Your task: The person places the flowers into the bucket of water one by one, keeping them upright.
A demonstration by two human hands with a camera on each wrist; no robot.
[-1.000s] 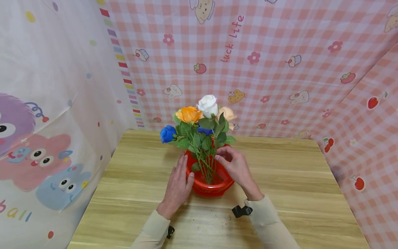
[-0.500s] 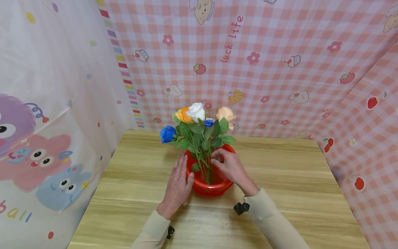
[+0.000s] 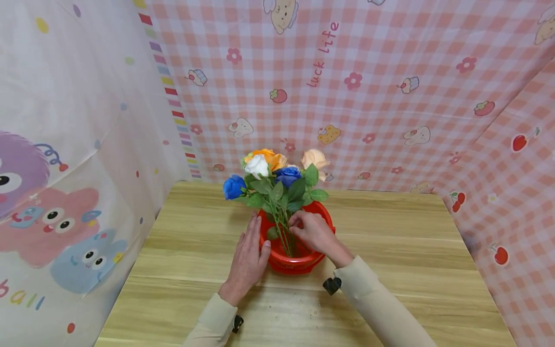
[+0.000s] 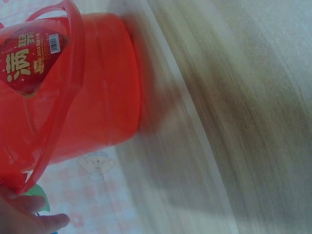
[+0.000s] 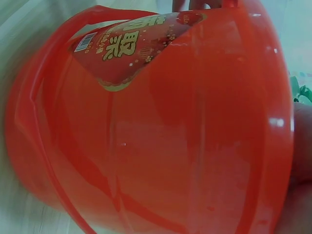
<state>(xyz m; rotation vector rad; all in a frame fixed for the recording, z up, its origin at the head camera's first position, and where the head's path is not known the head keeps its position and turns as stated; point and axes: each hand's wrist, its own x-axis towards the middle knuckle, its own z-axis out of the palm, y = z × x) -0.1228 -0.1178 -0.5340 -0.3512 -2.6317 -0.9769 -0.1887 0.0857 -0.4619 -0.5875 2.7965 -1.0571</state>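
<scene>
A red plastic bucket (image 3: 295, 265) holds several artificial roses with leafy green stems. At its left side my left hand (image 3: 247, 258) rests with fingers straight along the rim. My right hand (image 3: 315, 234) reaches over the right rim and pinches a stem inside. The white rose (image 3: 257, 166) leans to the left, in front of the orange rose (image 3: 270, 158). A blue rose (image 3: 288, 176) sits in the middle, another blue one at far left, and a peach rose (image 3: 315, 158) at right. The right fingertips are partly hidden among the stems.
The bucket stands on a wood-grain table (image 3: 390, 241), with small crumbs in front of it. A pink checked cloth (image 3: 368, 111) hangs behind and on the right; a white cartoon cloth (image 3: 86, 154) hangs on the left. The bucket's handle (image 4: 68, 92) hangs down at its side.
My right hand has moved left and slightly down inside the bucket. The white rose has swung left and lower, uncovering the middle blue rose. My left hand has stayed in place.
</scene>
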